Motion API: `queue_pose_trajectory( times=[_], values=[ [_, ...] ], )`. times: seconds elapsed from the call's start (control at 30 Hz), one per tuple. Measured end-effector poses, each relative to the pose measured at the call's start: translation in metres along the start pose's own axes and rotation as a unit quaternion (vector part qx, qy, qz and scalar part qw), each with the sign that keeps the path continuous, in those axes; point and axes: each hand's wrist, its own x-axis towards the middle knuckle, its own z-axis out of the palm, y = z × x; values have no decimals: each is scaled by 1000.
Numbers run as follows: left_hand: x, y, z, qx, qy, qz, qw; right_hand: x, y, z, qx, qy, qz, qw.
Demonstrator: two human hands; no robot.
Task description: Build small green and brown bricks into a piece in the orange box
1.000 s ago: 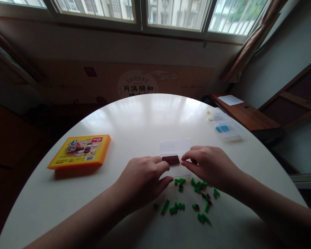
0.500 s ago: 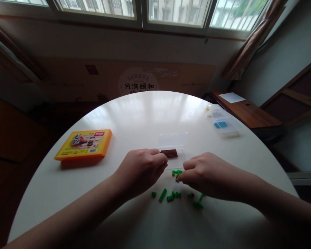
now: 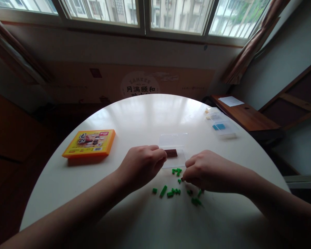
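My left hand (image 3: 146,162) is closed in a pinch at the left end of a dark brown studded building plate (image 3: 171,153). The fingertips cover that end, and I cannot tell whether they grip the plate or something small in front of it. Behind the fingers, a clear plastic box (image 3: 181,162) with its lid (image 3: 172,139) raised surrounds the plate. To the right, my right hand (image 3: 206,170) pinches a small dark brown brick (image 3: 182,179) just above the table. Beside its fingertips are several small green bricks (image 3: 176,171). Nearer me lies a long green brick (image 3: 163,191).
An orange-edged yellow game box (image 3: 90,143) sits on the left of the round white table (image 3: 134,117). Clear cases (image 3: 228,129) with blue pieces (image 3: 218,127) stand at the back right. More green pieces (image 3: 196,201) lie below my right hand.
My right hand has shifted slightly right, away from the green bricks, and a brown brick now shows at its fingertips. The left hand stays at the plate's end. The view has shifted slightly.
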Motion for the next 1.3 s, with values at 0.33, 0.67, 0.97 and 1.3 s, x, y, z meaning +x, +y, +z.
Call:
queue_pose_trajectory(
  times=[0.33, 0.67, 0.97, 1.3],
  values=[
    [0, -3, 0, -9, -9, 18, 1000, 1, 1, 4, 24, -3, 2, 1000],
    [1, -3, -1, -17, -31, 24, 999, -1, 3, -2, 58, 19, 12, 998],
    [2, -2, -1, -20, -81, 28, 996, 7, 28, 4, 90, 167, 152, 970],
    [2, -1, -2, -24, -110, 50, 992, 20, 23, 16, 19, 159, 235, 959]
  ],
)
